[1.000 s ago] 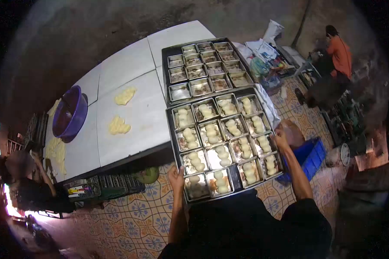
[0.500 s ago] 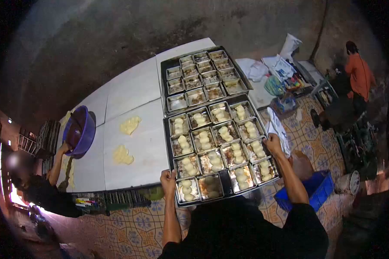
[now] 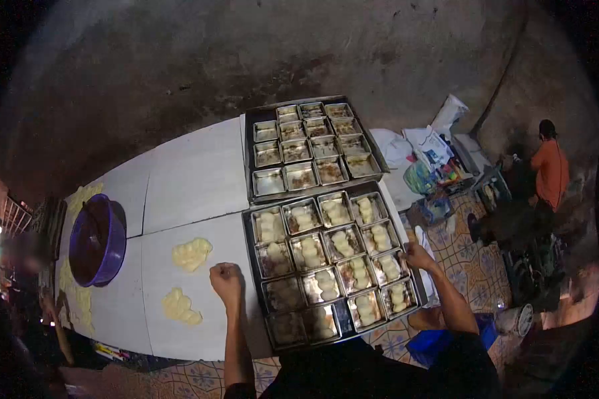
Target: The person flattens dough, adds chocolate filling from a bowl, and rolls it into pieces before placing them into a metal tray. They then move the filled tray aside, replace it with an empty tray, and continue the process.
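Observation:
A black tray (image 3: 345,311) of small metal tins with pale dough balls lies on the white table (image 3: 194,159) in front of me. My right hand (image 3: 416,256) is closed on the tray's right edge. Off the tray's left side, my left hand (image 3: 226,278) is curled over the table, its fingers closed; no object shows in it. Two clumps of dough, an upper one (image 3: 192,254) and a lower one (image 3: 182,306), rest left of that hand. Behind the front tray is a second tray (image 3: 265,198) of tins without dough balls.
A purple basin (image 3: 118,243) stands at the table's left, with dough strips beside it. A person's arm (image 3: 60,332) shows at the lower left. On the right are bags, a blue crate (image 3: 432,346), a white bucket (image 3: 514,320) and a person in orange (image 3: 551,174).
My left hand has let go of the tray's left edge and moved left. The other person's hand has left the basin. The view has shifted, so the table appears lower.

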### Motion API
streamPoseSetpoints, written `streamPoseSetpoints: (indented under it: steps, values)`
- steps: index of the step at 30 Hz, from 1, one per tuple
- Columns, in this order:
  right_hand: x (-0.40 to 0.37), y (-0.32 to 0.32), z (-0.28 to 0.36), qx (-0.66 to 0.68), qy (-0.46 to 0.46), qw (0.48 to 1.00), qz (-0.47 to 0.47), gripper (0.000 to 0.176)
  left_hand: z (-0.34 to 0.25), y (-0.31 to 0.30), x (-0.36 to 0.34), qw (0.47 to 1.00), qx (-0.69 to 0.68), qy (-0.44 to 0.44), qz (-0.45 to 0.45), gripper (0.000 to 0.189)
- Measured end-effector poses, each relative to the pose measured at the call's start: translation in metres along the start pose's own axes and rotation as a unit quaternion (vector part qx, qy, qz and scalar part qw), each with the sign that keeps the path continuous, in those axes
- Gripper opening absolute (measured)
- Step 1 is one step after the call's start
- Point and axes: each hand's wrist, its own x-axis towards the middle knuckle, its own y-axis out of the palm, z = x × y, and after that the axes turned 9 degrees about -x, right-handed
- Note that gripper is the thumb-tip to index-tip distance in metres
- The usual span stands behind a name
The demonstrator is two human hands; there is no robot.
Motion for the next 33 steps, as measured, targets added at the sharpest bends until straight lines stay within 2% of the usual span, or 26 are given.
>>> streamPoseSetpoints:
  steps: [1, 3, 4, 5, 6, 8, 9, 10, 11, 13, 15, 16, 18, 20, 21, 22, 23, 24, 25, 26, 27, 28, 29, 31, 32, 33]
  values:
    - [0.012, -0.017, -0.005, -0.014, -0.067, 0.997, 0.041, 0.026, -0.004, 0.010, 0.027, 0.999, 0.020, 0.023, 0.031, 0.011]
    - [0.084, -0.022, -0.066, 0.012, -0.047, 0.997, -0.058, 0.028, -0.017, 0.042, 0.080, 0.995, -0.024, -0.009, 0.097, 0.014]
    - [0.122, -0.019, -0.100, 0.024, -0.040, 0.993, -0.110, 0.030, -0.015, 0.062, 0.105, 0.991, 0.046, 0.064, 0.110, 0.018]
    - [0.135, -0.041, -0.062, 0.144, -0.001, 0.980, -0.140, 0.030, -0.020, 0.084, 0.127, 0.988, 0.039, 0.042, 0.142, 0.022]
    - [0.154, -0.068, -0.008, 0.262, 0.034, 0.949, -0.171, 0.031, 0.019, 0.113, 0.161, 0.987, 0.012, 0.000, 0.159, 0.027]
    - [0.204, -0.090, 0.032, 0.290, 0.143, 0.926, -0.194, 0.036, 0.059, 0.170, 0.206, 0.982, 0.091, 0.015, 0.167, 0.040]
    - [0.251, -0.083, 0.002, 0.286, 0.116, 0.939, -0.154, 0.041, 0.039, 0.187, 0.222, 0.956, 0.157, -0.048, 0.245, 0.040]
    - [0.263, -0.092, 0.032, 0.281, 0.089, 0.949, -0.113, 0.046, 0.029, 0.197, 0.233, 0.915, 0.220, -0.112, 0.319, 0.041]
    - [0.266, -0.100, 0.054, 0.199, 0.203, 0.950, -0.132, 0.047, 0.041, 0.206, 0.235, 0.930, 0.211, -0.083, 0.290, 0.040]
    - [0.282, -0.113, 0.060, 0.066, 0.142, 0.970, -0.185, 0.044, 0.062, 0.224, 0.240, 0.951, 0.191, -0.033, 0.240, 0.039]
    - [0.312, -0.110, 0.028, -0.031, 0.100, 0.968, -0.230, 0.044, 0.060, 0.224, 0.247, 0.958, 0.121, -0.056, 0.253, 0.040]
    - [0.313, -0.118, 0.022, 0.085, 0.128, 0.978, -0.140, 0.034, 0.046, 0.217, 0.244, 0.959, 0.089, -0.070, 0.259, 0.040]
    - [0.314, -0.131, 0.021, 0.006, 0.054, 0.975, -0.218, 0.031, 0.018, 0.209, 0.241, 0.966, 0.070, -0.072, 0.240, 0.039]
    - [0.265, -0.159, 0.082, 0.074, 0.022, 0.981, -0.176, 0.034, -0.014, 0.192, 0.244, 0.957, 0.093, -0.081, 0.262, 0.038]
    - [0.250, -0.163, 0.077, 0.067, 0.037, 0.978, -0.195, 0.036, -0.034, 0.176, 0.228, 0.965, 0.089, -0.060, 0.240, 0.037]
    - [0.230, -0.165, 0.072, 0.104, 0.011, 0.986, -0.130, 0.039, -0.028, 0.159, 0.213, 0.963, 0.093, 0.009, 0.254, 0.036]
    - [0.200, -0.156, 0.076, -0.038, 0.034, 0.984, -0.171, 0.027, -0.014, 0.140, 0.190, 0.956, 0.096, 0.078, 0.265, 0.035]
    - [0.173, -0.134, 0.050, -0.008, 0.017, 0.983, -0.184, 0.026, 0.011, 0.118, 0.168, 0.938, 0.131, 0.020, 0.321, 0.033]
    - [0.148, -0.112, 0.022, 0.022, 0.000, 0.980, -0.197, 0.027, 0.024, 0.090, 0.130, 0.941, 0.138, 0.011, 0.310, 0.033]
    - [0.088, -0.111, 0.056, 0.031, -0.002, 0.991, -0.133, 0.026, 0.036, 0.062, 0.093, 0.943, 0.145, 0.002, 0.299, 0.032]
    - [0.051, -0.094, 0.043, 0.000, -0.035, 0.992, -0.120, 0.022, 0.001, 0.031, 0.055, 0.948, 0.180, 0.008, 0.263, 0.032]
    - [0.005, -0.078, 0.051, 0.115, 0.034, 0.984, -0.133, 0.022, -0.026, 0.002, 0.024, 0.956, 0.159, -0.046, 0.243, 0.032]
    - [-0.035, -0.062, 0.053, 0.121, 0.037, 0.977, -0.174, 0.022, -0.046, -0.021, -0.002, 0.956, 0.151, -0.086, 0.236, 0.032]
    - [-0.110, -0.045, 0.077, 0.133, 0.074, 0.971, -0.186, 0.021, -0.078, -0.067, -0.053, 0.945, 0.153, -0.158, 0.241, 0.032]
    - [-0.081, -0.052, 0.088, 0.151, 0.099, 0.961, -0.212, 0.021, -0.090, -0.045, -0.006, 0.931, 0.163, -0.184, 0.269, 0.031]
    - [-0.114, -0.029, 0.079, 0.121, 0.126, 0.963, -0.206, 0.021, -0.039, -0.078, -0.043, 0.969, 0.059, -0.092, 0.220, 0.030]
